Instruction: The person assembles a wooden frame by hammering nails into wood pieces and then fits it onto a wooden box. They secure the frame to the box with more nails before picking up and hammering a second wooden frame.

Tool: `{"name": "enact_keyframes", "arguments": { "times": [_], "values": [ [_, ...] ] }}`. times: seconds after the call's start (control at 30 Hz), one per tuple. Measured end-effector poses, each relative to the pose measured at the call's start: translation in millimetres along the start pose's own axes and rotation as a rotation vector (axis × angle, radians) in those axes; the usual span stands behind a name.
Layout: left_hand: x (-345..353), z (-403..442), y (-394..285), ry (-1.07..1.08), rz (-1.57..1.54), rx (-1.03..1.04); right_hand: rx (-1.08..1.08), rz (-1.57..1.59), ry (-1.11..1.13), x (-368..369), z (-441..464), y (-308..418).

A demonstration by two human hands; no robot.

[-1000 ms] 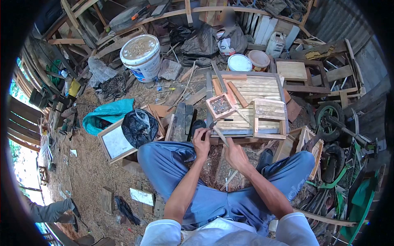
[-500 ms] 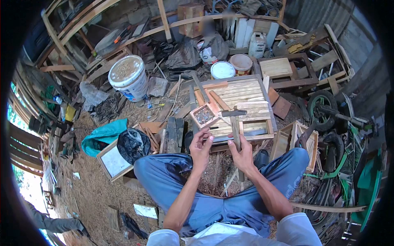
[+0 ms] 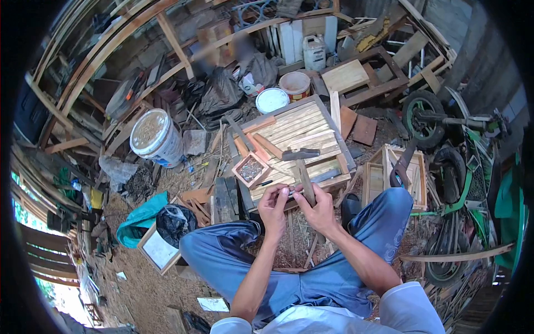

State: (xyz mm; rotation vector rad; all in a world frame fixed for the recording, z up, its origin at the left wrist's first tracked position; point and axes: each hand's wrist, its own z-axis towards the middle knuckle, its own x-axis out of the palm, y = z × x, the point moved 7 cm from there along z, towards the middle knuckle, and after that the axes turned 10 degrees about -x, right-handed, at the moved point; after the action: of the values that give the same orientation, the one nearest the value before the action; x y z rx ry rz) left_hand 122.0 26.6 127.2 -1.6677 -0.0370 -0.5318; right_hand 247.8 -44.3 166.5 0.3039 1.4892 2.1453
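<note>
My right hand (image 3: 321, 212) is wrapped round the wooden handle of a hammer (image 3: 305, 179), which stands head up with its dark metal head over the slatted wooden panel (image 3: 281, 137). Close beside it, my left hand (image 3: 272, 210) is closed in a pinch, and its fingertips nearly meet those of the right. Whatever is between them is too small to make out. Just beyond the left hand, a small wooden box (image 3: 240, 173) of little metal pieces rests on the panel. A dark pen-like stick (image 3: 266, 183) lies near that box.
A large white bucket (image 3: 157, 146) stands at the left. Behind the panel are a white-lidded pail (image 3: 272, 101) and a brownish bucket (image 3: 295, 84). Wooden frames (image 3: 384, 173) sit by my right knee, beside a green motorcycle (image 3: 470, 183). A black bag (image 3: 177, 224) lies left.
My two hands have come together, with the right fingertips now by the left ones. The hammer has tilted slightly left. My view has turned to the right.
</note>
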Motion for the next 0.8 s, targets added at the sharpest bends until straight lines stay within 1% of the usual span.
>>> {"name": "enact_keyframes", "arguments": {
  "times": [0.27,0.33,0.43,0.53,0.67,0.7,0.77,0.8],
  "values": [
    [38,7,21,0.127,0.076,-0.097,0.058,-0.035,-0.113,-38,7,-14],
    [47,10,26,0.141,0.121,-0.113,0.096,-0.046,-0.084,-47,8,-19],
    [64,17,14,0.217,0.532,0.094,0.147,-0.07,-0.056,-60,7,-31],
    [91,17,-5,0.343,0.808,0.367,0.166,-0.113,-0.06,-72,4,-44],
    [114,24,-8,0.409,0.922,0.457,0.183,-0.204,-0.057,-87,5,-53],
    [115,32,-6,0.395,0.901,0.448,0.151,-0.205,-0.077,-92,7,-57],
    [115,54,10,0.367,0.855,0.426,0.171,-0.304,-0.114,-108,13,-57],
    [113,68,18,0.33,0.839,0.354,0.18,-0.354,-0.134,-116,17,-58]
  ]
}}
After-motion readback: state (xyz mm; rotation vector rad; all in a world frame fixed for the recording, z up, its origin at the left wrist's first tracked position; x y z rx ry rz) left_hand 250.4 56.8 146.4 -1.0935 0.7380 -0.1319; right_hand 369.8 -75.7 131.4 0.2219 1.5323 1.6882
